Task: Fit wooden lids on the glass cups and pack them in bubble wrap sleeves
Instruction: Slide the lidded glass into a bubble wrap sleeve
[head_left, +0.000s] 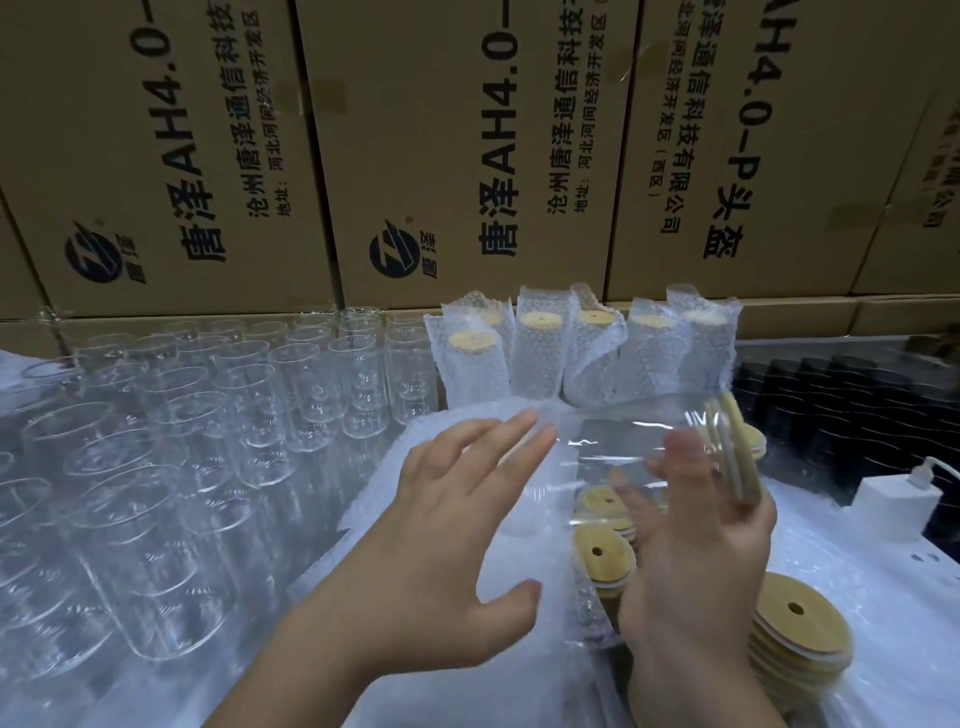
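One glass cup (623, 441) lies sideways at centre right, wooden lid (732, 452) fitted. The right hand (696, 561) appears to grip it, though it is blurred. The left hand (457, 519) is spread and holds nothing. Six wrapped cups (540, 358) stand at upper centre. Bare glasses (208, 415) crowd the left edge.

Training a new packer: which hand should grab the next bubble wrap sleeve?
Likely the left hand: it is open and empty over the bubble wrap sleeves, while the right hand grips the lidded glass cup.

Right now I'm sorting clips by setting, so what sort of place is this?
Probably a warehouse packing station: stacked printed cardboard cartons behind, rows of empty glass cups on the left, and lidded cups standing in bubble wrap sleeves.
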